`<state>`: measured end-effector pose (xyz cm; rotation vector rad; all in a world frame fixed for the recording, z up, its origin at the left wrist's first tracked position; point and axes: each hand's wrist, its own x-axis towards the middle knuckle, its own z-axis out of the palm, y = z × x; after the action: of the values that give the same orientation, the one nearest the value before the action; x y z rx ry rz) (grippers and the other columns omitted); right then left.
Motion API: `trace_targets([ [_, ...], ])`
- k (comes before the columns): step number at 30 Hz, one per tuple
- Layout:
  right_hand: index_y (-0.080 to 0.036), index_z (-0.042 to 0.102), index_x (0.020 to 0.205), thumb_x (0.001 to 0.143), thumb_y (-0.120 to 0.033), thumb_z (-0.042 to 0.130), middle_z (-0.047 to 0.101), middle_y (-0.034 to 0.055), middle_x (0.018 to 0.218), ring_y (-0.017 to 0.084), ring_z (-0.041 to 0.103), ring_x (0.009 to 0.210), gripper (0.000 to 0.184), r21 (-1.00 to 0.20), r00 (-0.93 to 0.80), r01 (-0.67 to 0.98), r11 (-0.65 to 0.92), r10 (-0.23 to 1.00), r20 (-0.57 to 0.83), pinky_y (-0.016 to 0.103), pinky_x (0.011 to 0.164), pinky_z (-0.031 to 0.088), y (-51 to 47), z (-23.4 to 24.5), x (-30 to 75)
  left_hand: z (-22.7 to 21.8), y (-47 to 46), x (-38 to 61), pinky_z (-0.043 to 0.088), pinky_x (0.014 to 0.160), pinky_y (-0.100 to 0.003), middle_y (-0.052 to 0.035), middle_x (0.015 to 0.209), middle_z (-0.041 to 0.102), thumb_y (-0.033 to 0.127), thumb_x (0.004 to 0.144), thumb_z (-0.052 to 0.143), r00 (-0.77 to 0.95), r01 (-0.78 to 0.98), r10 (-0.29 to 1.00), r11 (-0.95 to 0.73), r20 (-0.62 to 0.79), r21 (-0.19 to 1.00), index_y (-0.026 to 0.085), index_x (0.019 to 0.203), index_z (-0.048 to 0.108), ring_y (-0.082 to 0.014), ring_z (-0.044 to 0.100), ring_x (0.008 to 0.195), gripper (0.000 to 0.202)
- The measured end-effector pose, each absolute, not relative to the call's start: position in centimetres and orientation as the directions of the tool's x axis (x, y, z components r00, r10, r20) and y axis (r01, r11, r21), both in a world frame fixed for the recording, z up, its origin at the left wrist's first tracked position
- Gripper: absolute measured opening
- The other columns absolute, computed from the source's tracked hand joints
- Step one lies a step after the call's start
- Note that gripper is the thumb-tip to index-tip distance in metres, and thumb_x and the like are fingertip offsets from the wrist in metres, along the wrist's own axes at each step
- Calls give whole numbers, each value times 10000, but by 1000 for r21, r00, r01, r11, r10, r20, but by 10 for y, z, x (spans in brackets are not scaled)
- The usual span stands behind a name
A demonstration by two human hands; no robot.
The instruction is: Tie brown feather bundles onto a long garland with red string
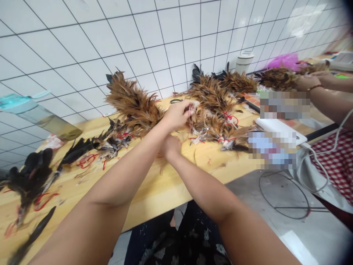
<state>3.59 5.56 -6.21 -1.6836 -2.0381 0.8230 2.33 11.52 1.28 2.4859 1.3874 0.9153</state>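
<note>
My left hand [178,114] reaches across the wooden table [154,191] and pinches the quill end of a brown feather bundle [134,105], fingers closed at a bit of red thread. My right hand [170,147] sits just below it near the table top, fingers curled; what it holds is hidden. To the right of both hands lies a heap of brown feather bunches [215,114] tied with red thread.
Dark black feathers [33,176] and red thread scraps lie at the table's left. A clear water bottle [41,119] leans by the tiled wall. Another person's hands [311,81] work on feathers at the far right, near a white device [281,129] with a cable.
</note>
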Motion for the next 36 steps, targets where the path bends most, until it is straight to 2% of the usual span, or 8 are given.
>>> trace_targets([
  [2, -182, 669, 1051, 864, -244, 506, 734, 124, 1017, 266, 694, 969, 256, -636, -216, 760, 134, 975, -52, 351, 782, 525, 57, -64, 34, 18, 111, 17, 448, 775, -278, -14, 865, 666, 228, 834, 539, 337, 664, 777, -596, 531, 451, 171, 1049, 622, -143, 581, 800, 237],
  [6, -191, 641, 1061, 821, -207, 511, 734, 120, 988, 265, 694, 964, 274, -594, -156, 796, 117, 988, -15, 349, 784, 519, 56, -65, 34, 30, 96, -2, 429, 960, -350, -52, 1082, 644, 329, 830, 595, 312, 616, 639, -699, 703, 363, 197, 920, 640, -185, 562, 1059, 166],
  [8, -206, 625, 1065, 841, -237, 481, 730, 111, 959, 271, 697, 930, 269, -584, -141, 803, 120, 990, 9, 359, 763, 519, 56, -66, 35, 35, 87, -14, 420, 1001, -376, -54, 1124, 625, 380, 794, 653, 260, 556, 612, -727, 747, 402, 209, 896, 645, -201, 548, 1113, 200],
  [13, -213, 609, 1090, 902, -302, 373, 715, 121, 969, 272, 681, 937, 313, -588, -137, 798, 129, 990, 31, 365, 769, 505, 62, -73, 38, 45, 64, -49, 514, 890, -354, -34, 984, 644, 480, 835, 601, 101, 168, 697, -716, 710, 678, 216, 905, 612, -184, 626, 1003, 274],
  [18, -202, 606, 1106, 936, -306, 298, 705, 126, 999, 257, 663, 958, 367, -588, -116, 800, 120, 992, 45, 365, 820, 482, 67, -73, 39, 41, 44, -89, 533, 736, -304, -27, 883, 638, 484, 827, 614, 19, -40, 816, -577, 578, 816, 205, 918, 573, -148, 647, 802, 296],
  [22, -193, 618, 1078, 949, -320, 273, 703, 123, 995, 248, 655, 960, 389, -578, -91, 809, 110, 994, 61, 349, 824, 471, 68, -73, 39, 24, 34, -111, 469, 640, -243, -20, 828, 649, 407, 798, 662, 208, 179, 886, -451, 415, 874, 178, 942, 587, -116, 598, 705, 281],
  [27, -186, 630, 1065, 912, -235, 318, 708, 121, 1002, 239, 648, 962, 351, -547, -98, 827, 132, 991, 92, 322, 816, 457, 69, -74, 40, 9, 36, -119, 415, 663, -229, 13, 783, 648, 263, 790, 608, 301, 633, 899, -438, 319, 638, 171, 877, 604, -112, 561, 705, 127],
  [36, -180, 637, 1087, 900, -287, 401, 718, 129, 980, 251, 645, 917, 320, -495, -207, 834, 243, 970, 128, 295, 713, 426, 66, -73, 41, -13, 51, -116, 443, 713, -218, -4, 853, 727, 211, 801, 596, 371, 681, 885, -464, 280, 567, 188, 877, 686, -135, 649, 799, 120],
])
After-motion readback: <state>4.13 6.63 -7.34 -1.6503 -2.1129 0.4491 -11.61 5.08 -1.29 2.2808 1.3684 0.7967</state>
